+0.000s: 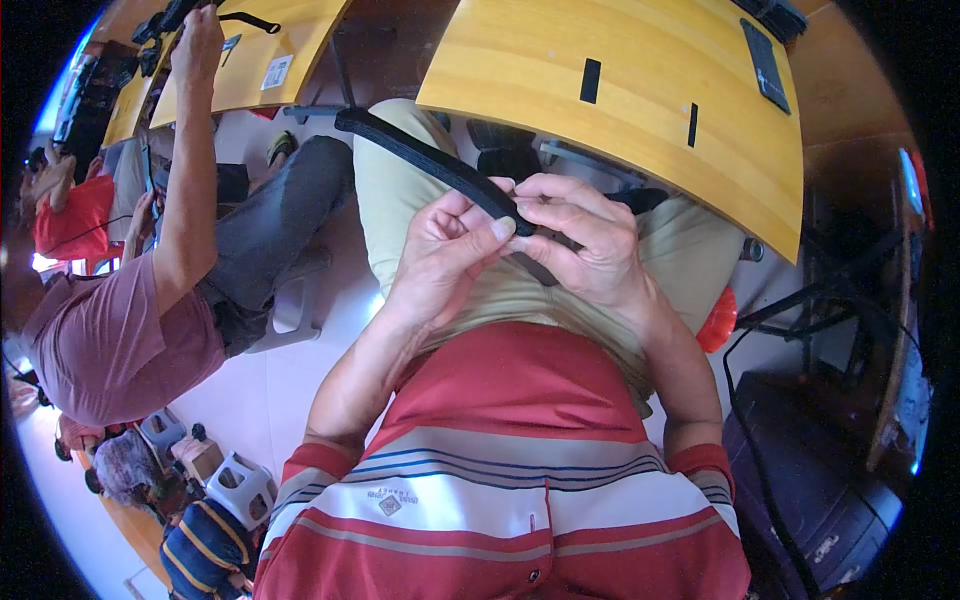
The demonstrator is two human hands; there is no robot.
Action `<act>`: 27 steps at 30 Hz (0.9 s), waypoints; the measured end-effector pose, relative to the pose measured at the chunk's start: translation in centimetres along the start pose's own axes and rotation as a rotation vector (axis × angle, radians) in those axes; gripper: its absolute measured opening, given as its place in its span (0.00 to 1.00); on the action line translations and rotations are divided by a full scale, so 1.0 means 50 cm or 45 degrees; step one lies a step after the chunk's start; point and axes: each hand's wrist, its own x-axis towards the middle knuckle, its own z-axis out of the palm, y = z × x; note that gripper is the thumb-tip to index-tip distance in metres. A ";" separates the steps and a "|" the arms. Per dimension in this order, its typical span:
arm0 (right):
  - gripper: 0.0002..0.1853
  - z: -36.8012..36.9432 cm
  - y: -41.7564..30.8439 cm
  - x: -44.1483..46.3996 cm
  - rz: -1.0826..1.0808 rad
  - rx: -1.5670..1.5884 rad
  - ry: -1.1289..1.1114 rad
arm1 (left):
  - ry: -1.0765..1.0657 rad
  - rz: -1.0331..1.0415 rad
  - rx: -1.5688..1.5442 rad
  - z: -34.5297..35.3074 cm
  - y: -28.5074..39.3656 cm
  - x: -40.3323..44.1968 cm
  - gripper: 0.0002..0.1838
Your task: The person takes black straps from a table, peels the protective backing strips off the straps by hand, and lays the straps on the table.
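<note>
A long black strap, thick and ribbed-looking, lies slantwise above my lap. My left hand is closed on its near end, with the thumb on top and fingers underneath. The strap's far end sticks out up and left past my knee. My right hand pinches the near tip of the strap, its fingertips almost meeting my left thumb. Parts of both hands' fingertips are hidden behind the strap and each other.
Ahead stands a yellow wooden table bearing a short black strip, a thinner black strip and a dark flat piece. To the left, a person works at another table. Plastic stools stand behind.
</note>
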 end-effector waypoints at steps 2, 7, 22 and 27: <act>0.17 -0.002 -0.001 -0.004 0.002 0.005 -0.001 | 0.009 -0.003 0.022 -0.005 -0.007 0.002 0.19; 0.16 -0.008 0.004 -0.008 -0.008 -0.013 -0.016 | 0.019 -0.003 0.058 -0.008 -0.011 0.007 0.20; 0.16 -0.013 0.019 -0.021 0.070 0.001 -0.045 | 0.047 0.041 0.123 -0.012 -0.027 0.024 0.19; 0.16 -0.013 0.030 -0.026 0.066 0.007 -0.053 | 0.202 0.081 0.186 0.004 -0.038 0.029 0.21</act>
